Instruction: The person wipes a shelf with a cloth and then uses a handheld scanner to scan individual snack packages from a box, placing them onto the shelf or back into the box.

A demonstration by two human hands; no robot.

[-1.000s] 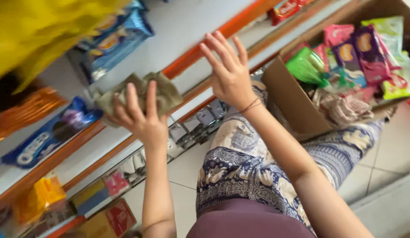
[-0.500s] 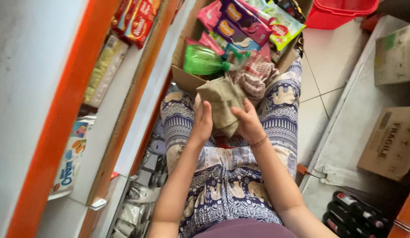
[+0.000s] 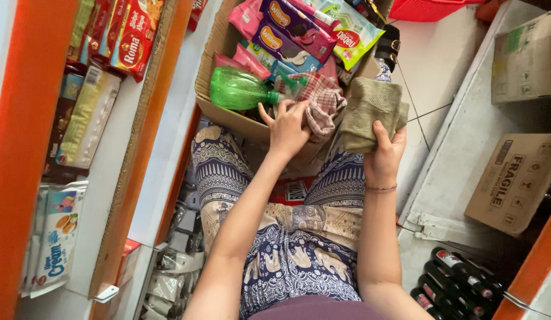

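Two cloths are being handled at once. The right hand [image 3: 383, 155] is gripping a folded olive-green cloth [image 3: 370, 112], thumb across the front and fingers curled shut behind it, holding it just off the right edge of the cardboard box [image 3: 219, 44]. The left hand [image 3: 287, 130] is reaching into the box at about eleven o'clock from the right hand, fingers spread and resting on a red checked cloth [image 3: 323, 101]; whether it is pinching the cloth or only touching it, I cannot tell. To do this well, I would judge that the green cloth should be kept bunched and clear of the box flap while the left hand is working.

At nine o'clock from the checked cloth a green plastic bottle [image 3: 240, 89] is lying on its side. At twelve o'clock flat snack packets [image 3: 296, 26] are stacking up, purple, pink and pale green. Along the left, at nine o'clock, orange-edged shelves [image 3: 32, 118] are carrying red biscuit packs [image 3: 130, 38] and a white biscuit pack with blue lettering [image 3: 53, 237]. At three o'clock a brown carton [image 3: 515, 181] with black print is sitting, and dark bottles [image 3: 459, 278] are lying at five o'clock.
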